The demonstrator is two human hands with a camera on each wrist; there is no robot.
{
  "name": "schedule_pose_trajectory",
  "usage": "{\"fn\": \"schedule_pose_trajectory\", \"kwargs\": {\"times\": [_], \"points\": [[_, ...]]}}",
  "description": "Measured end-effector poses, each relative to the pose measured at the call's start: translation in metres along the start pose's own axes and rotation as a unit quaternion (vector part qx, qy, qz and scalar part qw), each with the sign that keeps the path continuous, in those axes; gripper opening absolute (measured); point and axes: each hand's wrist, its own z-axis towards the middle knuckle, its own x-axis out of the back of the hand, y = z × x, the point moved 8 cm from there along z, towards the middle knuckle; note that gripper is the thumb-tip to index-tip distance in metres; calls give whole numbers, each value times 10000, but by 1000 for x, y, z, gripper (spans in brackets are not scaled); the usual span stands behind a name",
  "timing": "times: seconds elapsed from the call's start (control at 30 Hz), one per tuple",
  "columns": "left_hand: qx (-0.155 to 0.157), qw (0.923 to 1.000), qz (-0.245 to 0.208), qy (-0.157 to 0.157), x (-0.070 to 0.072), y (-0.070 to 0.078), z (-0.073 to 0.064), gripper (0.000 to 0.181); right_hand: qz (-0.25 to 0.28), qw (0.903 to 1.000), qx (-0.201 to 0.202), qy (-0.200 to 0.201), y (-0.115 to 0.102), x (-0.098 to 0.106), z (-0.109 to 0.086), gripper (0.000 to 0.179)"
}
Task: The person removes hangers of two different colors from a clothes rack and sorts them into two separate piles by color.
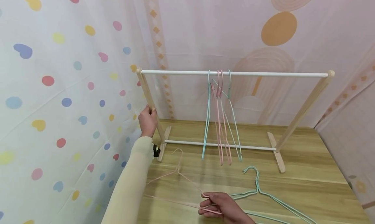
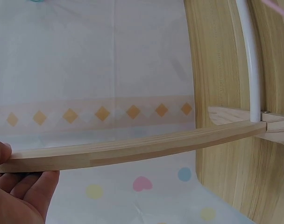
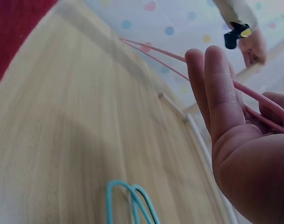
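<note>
My left hand grips the left wooden post of a small clothes rack, thumb on one side and fingers on the other. A pink hanger is held at its right end by my right hand, its hook pointing away above the table. In the right wrist view the pink hanger passes between the thumb and the fingers. On the rack's white top rail hang pink hangers in the middle, with mint green hangers on either side of them.
Mint green hangers lie on the wooden table, right of my right hand. The rack's right post stands on a wooden foot. A dotted curtain closes the left side, and a patterned curtain hangs behind.
</note>
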Motion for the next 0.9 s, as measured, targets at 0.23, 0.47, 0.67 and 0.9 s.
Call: {"fn": "schedule_pose_trajectory", "kwargs": {"times": [0.23, 0.47, 0.67, 0.9], "points": [[27, 9999, -73, -65, 0, 1, 0, 32, 96, 9998, -157, -12, 11, -4, 17, 38], [56, 9999, -100, -96, -3, -1, -1, 29, 188, 9994, -297, 72, 23, -5, 28, 37], [75, 10000, -7, -47, -2, 0, -2, 33, 186, 9984, -487, 202, 30, -3, 36, 32], [172, 9998, 14, -95, -2, -2, 0, 32, -184, 9978, -487, 418, 38, -1, 50, 36]]}}
